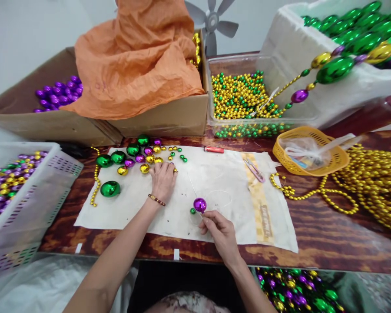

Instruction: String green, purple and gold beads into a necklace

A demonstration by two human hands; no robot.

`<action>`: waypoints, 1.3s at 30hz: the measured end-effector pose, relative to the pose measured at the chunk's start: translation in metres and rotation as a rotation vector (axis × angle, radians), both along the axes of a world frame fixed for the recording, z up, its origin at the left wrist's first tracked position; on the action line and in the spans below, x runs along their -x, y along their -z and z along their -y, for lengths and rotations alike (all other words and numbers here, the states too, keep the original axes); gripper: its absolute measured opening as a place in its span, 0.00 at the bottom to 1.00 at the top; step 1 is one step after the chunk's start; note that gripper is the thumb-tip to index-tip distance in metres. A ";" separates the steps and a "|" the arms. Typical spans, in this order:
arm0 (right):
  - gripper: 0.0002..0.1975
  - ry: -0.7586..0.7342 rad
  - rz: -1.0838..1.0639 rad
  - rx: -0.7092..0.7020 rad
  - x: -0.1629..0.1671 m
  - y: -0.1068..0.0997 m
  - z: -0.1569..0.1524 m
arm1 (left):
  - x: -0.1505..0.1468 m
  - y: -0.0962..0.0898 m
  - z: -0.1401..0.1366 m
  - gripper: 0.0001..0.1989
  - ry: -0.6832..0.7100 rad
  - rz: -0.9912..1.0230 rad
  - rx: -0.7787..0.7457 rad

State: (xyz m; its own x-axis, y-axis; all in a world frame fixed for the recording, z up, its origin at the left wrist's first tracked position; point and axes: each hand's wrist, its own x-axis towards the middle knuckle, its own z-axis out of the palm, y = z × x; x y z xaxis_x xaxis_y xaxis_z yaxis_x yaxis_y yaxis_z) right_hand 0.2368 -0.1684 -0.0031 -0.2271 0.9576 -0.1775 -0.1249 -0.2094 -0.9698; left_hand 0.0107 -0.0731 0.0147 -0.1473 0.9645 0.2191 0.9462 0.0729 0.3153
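Observation:
My right hand (220, 232) pinches at the lower edge of a shiny purple bead (200, 204), where a thin pale string (193, 184) runs. A small green bead (192, 211) sits just left of it. My left hand (163, 179), a beaded bracelet on its wrist, reaches down with curled fingers among loose beads. A bit of gold and purple shows by its fingertips, which are partly hidden. Nearby lie gold beads (144, 168), purple beads (140, 158) and large green beads (118, 157). Under both hands is a white cloth (234, 174).
Scissor-like snips (254, 170) and a red lighter (214, 150) lie on the cloth. A yellow basket (280, 163) and gold bead strands (371, 187) are at right. Behind stand a clear bin (228, 121), cardboard boxes (169, 117) and a foam box (286, 39); a white crate (63, 174) is left.

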 end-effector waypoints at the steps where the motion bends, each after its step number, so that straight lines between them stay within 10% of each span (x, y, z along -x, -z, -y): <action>1: 0.09 -0.003 -0.004 0.002 0.000 -0.001 0.000 | 0.000 -0.003 0.000 0.07 -0.011 0.102 -0.032; 8: 0.07 -0.081 -0.038 -0.015 -0.003 -0.014 0.000 | -0.010 -0.039 0.020 0.13 -0.047 1.591 0.073; 12: 0.07 -0.134 -0.001 -0.080 -0.004 -0.019 0.000 | -0.019 -0.052 0.029 0.13 -0.071 1.936 0.130; 34: 0.12 0.077 0.058 -0.098 0.014 -0.018 -0.005 | -0.080 -0.041 0.054 0.15 -0.138 2.076 0.262; 39: 0.12 0.239 0.128 -0.102 -0.012 -0.034 -0.029 | -0.095 -0.051 0.051 0.12 0.018 1.710 0.338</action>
